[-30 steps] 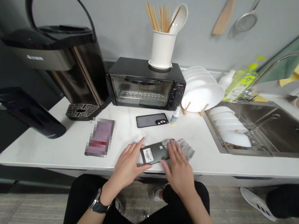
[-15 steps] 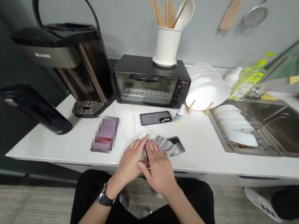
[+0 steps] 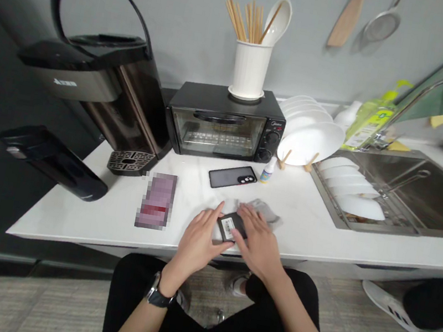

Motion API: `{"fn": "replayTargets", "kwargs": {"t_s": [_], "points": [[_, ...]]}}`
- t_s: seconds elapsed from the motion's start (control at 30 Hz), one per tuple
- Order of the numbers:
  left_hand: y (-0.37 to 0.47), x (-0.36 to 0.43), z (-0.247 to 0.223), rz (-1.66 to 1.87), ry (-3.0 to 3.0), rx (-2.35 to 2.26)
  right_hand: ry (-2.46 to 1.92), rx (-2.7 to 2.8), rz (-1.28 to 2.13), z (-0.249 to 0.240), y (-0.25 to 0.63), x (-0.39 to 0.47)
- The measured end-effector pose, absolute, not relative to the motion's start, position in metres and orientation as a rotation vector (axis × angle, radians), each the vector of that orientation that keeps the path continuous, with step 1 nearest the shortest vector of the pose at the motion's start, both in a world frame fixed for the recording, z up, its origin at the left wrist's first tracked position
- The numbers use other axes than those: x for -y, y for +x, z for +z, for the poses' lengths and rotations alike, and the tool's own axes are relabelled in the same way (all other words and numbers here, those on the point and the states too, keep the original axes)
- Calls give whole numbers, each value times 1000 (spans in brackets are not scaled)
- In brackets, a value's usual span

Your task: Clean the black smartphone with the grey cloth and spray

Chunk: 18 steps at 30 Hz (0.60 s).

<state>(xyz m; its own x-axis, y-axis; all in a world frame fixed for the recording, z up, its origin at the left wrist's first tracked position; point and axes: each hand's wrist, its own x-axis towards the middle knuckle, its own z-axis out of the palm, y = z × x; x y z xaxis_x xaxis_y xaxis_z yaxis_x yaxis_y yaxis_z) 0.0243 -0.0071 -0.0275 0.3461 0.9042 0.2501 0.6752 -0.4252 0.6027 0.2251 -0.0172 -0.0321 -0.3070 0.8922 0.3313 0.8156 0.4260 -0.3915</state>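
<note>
A dark smartphone (image 3: pixel 238 224) with a white sticker lies flat on the counter near its front edge. My left hand (image 3: pixel 200 237) steadies the phone's left end, thumb along the near edge and fingers together at the far side. My right hand (image 3: pixel 258 243) lies over the phone's right part, fingers pressed on a grey cloth (image 3: pixel 268 212) that spreads out beyond them and covers that end. Behind the hands are a black phone case (image 3: pixel 232 177) and a small white spray bottle (image 3: pixel 268 170). A blurred-out purple item (image 3: pixel 157 198) lies to the left.
A black toaster oven (image 3: pixel 220 123) stands at the back, bearing a white utensil cup (image 3: pixel 250 69). At left are a tall dispenser (image 3: pixel 102 96) and a dark flask (image 3: pixel 54 162). White plates (image 3: pixel 311 144) and a sink (image 3: pixel 433 183) are on the right.
My right hand has slid to the right along the phone with the cloth, baring the white sticker. My left hand has spread its thumb from its fingers around the phone's left end.
</note>
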Motion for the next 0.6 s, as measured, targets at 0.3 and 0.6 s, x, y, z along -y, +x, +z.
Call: {"fn": "replayTargets", "kwargs": {"t_s": [0.3, 0.6], "points": [[23, 11, -28, 798, 2208, -1429, -1291, 2348, 334, -29, 228, 60], [27, 7, -24, 798, 2216, -1430, -1579, 2059, 135, -42, 272, 13]]}}
